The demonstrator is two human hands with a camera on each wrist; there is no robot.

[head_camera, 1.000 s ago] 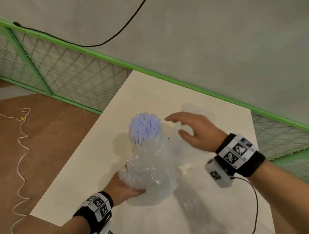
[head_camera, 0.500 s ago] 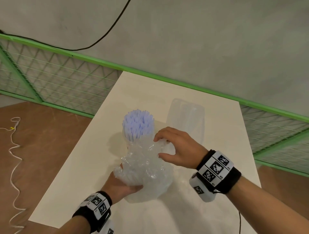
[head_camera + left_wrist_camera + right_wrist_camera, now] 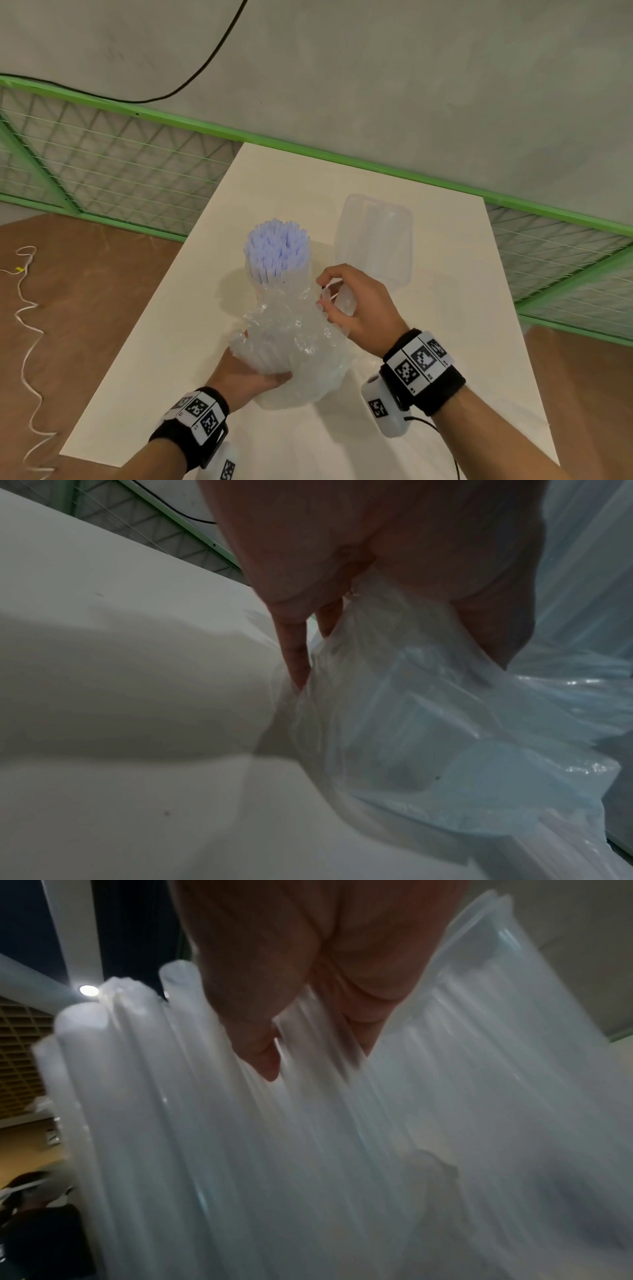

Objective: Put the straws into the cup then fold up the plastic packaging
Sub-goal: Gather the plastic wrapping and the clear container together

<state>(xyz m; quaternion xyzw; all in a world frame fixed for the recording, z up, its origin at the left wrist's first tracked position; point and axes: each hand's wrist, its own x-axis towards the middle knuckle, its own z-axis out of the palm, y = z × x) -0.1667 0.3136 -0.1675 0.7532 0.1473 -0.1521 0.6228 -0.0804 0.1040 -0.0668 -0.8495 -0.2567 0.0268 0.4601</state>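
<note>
Head view: a bundle of pale blue straws [image 3: 276, 250] stands upright at the centre of the white table [image 3: 144, 370], its lower half sheathed in crumpled clear plastic packaging [image 3: 291, 342]. The left hand [image 3: 246, 377], at 7 o'clock of the bundle, grips the base of the packaging with fingers curled under it; the left wrist view shows these fingers [image 3: 294, 653] pressed into the film beside the table surface. The right hand [image 3: 356, 308], at 3 o'clock of the bundle, pinches the upper edge of the packaging between thumb and curled fingers, just below the exposed straw tops. The right wrist view shows the thumb [image 3: 253, 1031] against the straw shafts, blurred. A clear plastic cup [image 3: 375, 236] stands at 1 o'clock of the bundle, near the right hand, apart from the straws. Beyond the table runs a green-framed mesh fence [image 3: 113, 161]; a white cord [image 3: 27, 325] lies on the brown floor at 9 o'clock.
</note>
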